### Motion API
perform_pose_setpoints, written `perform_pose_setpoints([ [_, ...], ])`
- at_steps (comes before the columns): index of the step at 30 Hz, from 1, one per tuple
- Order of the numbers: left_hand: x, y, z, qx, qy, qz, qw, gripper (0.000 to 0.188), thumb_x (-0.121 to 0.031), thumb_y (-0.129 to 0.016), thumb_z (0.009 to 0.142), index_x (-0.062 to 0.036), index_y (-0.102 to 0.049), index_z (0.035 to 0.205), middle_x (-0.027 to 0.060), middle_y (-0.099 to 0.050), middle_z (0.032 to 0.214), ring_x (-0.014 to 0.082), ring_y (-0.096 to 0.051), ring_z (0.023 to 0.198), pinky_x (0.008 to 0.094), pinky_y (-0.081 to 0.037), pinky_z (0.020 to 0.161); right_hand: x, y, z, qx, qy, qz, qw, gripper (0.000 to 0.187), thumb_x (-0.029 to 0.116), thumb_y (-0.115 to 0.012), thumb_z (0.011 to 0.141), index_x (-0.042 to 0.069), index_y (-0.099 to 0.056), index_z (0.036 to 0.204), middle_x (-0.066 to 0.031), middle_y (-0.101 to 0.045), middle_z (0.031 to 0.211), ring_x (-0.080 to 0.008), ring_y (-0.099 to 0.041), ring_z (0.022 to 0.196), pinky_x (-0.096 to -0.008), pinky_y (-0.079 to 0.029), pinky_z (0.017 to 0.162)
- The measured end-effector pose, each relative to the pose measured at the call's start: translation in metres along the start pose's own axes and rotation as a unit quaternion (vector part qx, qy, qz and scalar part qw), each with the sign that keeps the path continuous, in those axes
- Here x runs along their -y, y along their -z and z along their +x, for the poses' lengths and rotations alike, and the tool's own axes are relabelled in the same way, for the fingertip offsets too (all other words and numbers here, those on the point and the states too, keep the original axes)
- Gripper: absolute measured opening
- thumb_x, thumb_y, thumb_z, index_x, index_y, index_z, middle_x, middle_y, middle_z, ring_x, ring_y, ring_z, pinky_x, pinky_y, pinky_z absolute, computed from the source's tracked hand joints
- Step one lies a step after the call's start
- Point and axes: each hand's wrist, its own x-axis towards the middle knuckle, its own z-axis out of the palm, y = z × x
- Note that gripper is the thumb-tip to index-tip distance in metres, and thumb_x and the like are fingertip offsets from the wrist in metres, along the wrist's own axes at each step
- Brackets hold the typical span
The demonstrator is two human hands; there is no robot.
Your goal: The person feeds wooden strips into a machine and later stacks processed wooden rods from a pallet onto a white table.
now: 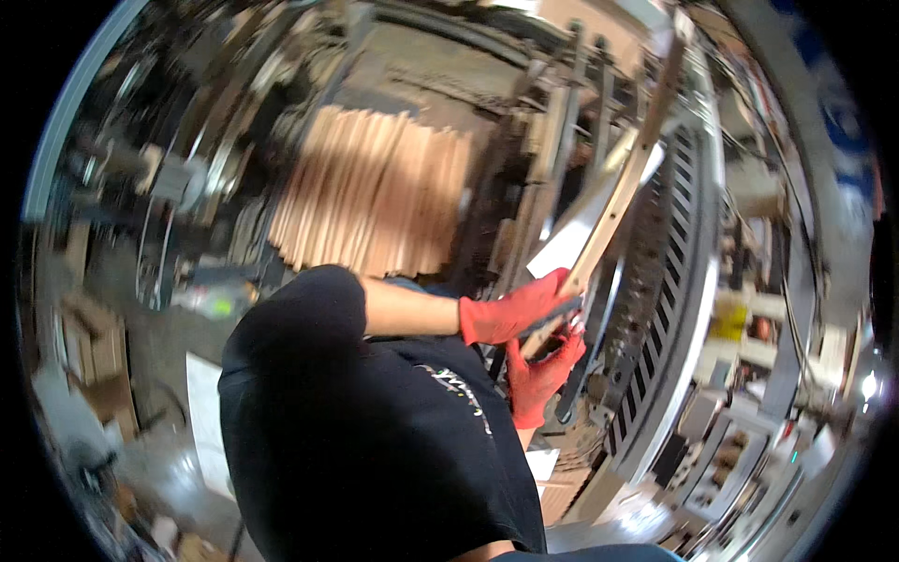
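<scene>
Both my hands wear red gloves. My left hand [513, 314] reaches across from my black-sleeved shoulder and is shut on the lower end of a long, thin wooden strip [613, 211]. The strip slants up to the right along a machine. Just below, my right hand [543, 377] grips the same strip at its bottom end. A white flat piece [573, 242] lies right behind the strip. My black shirt hides my right forearm.
A stack of several pale wooden slats [375, 197] lies beyond my left arm. A grey metal machine with a curved slotted guard [676, 281] runs down the right side. Cardboard boxes [94, 351] stand at the left, and shelves with parts [749, 328] at the far right.
</scene>
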Motion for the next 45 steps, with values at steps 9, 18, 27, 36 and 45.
perform_pose_setpoints([
  [9, 0.06, 0.284, 0.013, -0.504, -0.108, 0.31, 0.799, 0.046, -0.026, -0.068, 0.084, -0.003, -0.059, 0.123, 0.0163, -0.069, 0.101, 0.0301, -0.065, 0.089, 0.0415, -0.051, 0.077, -0.049, -0.032, -0.044, 0.115, 0.036, 0.022, 0.993, 0.053, 0.008, -0.075, 0.082, 0.0, -0.055, 0.13, -0.0184, -0.062, 0.111, -0.0339, -0.062, 0.098, -0.0405, -0.05, 0.082],
  [18, 0.115, 0.381, -0.11, -0.555, 0.166, 0.472, 0.665, 0.048, -0.034, -0.057, 0.086, -0.0035, -0.061, 0.124, 0.0227, -0.06, 0.129, 0.0402, -0.056, 0.119, 0.0465, -0.046, 0.1, -0.072, -0.054, -0.057, 0.072, -0.091, 0.013, 0.993, 0.049, 0.007, -0.072, 0.081, -0.002, -0.057, 0.127, -0.02, -0.061, 0.118, -0.0367, -0.06, 0.106, -0.0418, -0.048, 0.092],
  [27, 0.128, 0.401, -0.133, -0.615, 0.195, 0.392, 0.655, 0.06, -0.044, -0.057, 0.093, -0.0026, -0.052, 0.136, 0.0242, -0.059, 0.13, 0.041, -0.056, 0.121, 0.049, -0.046, 0.1, -0.07, -0.055, -0.054, 0.124, -0.148, 0.028, 0.981, 0.045, 0.008, -0.072, 0.082, -0.003, -0.059, 0.124, -0.019, -0.063, 0.115, -0.0335, -0.061, 0.104, -0.0396, -0.047, 0.093],
  [36, 0.157, 0.47, -0.146, -0.627, 0.264, 0.39, 0.621, 0.048, -0.037, -0.064, 0.088, -0.0082, -0.06, 0.127, 0.0205, -0.065, 0.123, 0.0374, -0.062, 0.115, 0.0482, -0.052, 0.093, -0.083, -0.052, -0.055, 0.151, -0.141, -0.019, 0.978, 0.046, 0.01, -0.072, 0.084, -0.004, -0.058, 0.126, -0.0188, -0.063, 0.117, -0.0327, -0.059, 0.107, -0.0393, -0.044, 0.097],
  [45, 0.12, 0.448, -0.124, -0.735, 0.185, 0.363, 0.542, 0.059, -0.027, -0.069, 0.083, -0.009, -0.05, 0.136, 0.0213, -0.056, 0.131, 0.0399, -0.051, 0.123, 0.0508, -0.043, 0.101, -0.084, -0.052, -0.059, 0.148, -0.178, 0.011, 0.973, 0.046, 0.01, -0.072, 0.084, -0.004, -0.058, 0.125, -0.0183, -0.064, 0.115, -0.0305, -0.061, 0.104, -0.0385, -0.046, 0.094],
])
